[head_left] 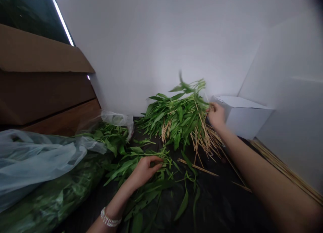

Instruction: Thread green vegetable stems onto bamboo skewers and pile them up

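Observation:
My left hand (pixel 148 169), a beaded bracelet on its wrist, has its fingers and thumb closed round stems in a loose heap of long-leaved greens (pixel 137 189). Farther off, my right hand (pixel 216 115) is closed at the right end of a larger pile of greens (pixel 166 108). A leafy green stem (pixel 186 88), partly blurred, runs up and left from its fingers. Thin wooden sticks (pixel 205 140) lie under and against this pile, close below the right hand. More loose sticks (pixel 199 168) rest on the dark surface between the hands.
At left, a clear plastic bag (pixel 37 162) covers many more greens (pixel 68 189). A cardboard box (pixel 45 95) stands behind it. A white box (pixel 244 117) sits beyond my right forearm, with long thin sticks (pixel 285 165) along the right wall. A white wall (pixel 156 41) rises behind the piles.

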Demonstrator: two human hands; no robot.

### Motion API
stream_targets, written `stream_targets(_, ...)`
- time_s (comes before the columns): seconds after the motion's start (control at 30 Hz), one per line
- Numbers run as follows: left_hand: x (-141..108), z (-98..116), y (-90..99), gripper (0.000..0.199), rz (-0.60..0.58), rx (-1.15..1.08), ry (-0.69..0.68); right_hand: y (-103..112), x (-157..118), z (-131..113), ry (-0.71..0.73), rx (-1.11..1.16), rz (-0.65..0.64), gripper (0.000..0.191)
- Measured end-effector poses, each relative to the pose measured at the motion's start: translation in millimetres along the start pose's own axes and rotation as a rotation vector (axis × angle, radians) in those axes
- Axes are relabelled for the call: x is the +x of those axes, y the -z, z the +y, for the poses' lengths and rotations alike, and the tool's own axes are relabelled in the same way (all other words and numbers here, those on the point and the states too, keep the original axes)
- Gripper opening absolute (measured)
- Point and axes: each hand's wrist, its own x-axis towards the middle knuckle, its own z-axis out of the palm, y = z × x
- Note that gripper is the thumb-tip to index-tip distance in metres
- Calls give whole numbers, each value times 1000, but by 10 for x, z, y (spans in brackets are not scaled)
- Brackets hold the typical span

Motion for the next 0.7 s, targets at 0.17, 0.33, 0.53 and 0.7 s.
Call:
stream_targets(0.17, 3, -20, -6, 22, -1, -8, 3, -106, -44, 119, 147, -253, -118, 27)
stream_targets(0.33, 15, -33, -12, 23, 4, 14, 1, -64, -121, 219, 211, -336, -188, 41)
stream_targets(0.53, 16, -29, -9, 24, -33, 79, 6, 376, -471, -38, 309, -417, 44, 40)
stream_targets(0.7, 19, -21, -30, 23, -8, 97, -11, 593, -1069, -568, 508, -334, -92, 24)
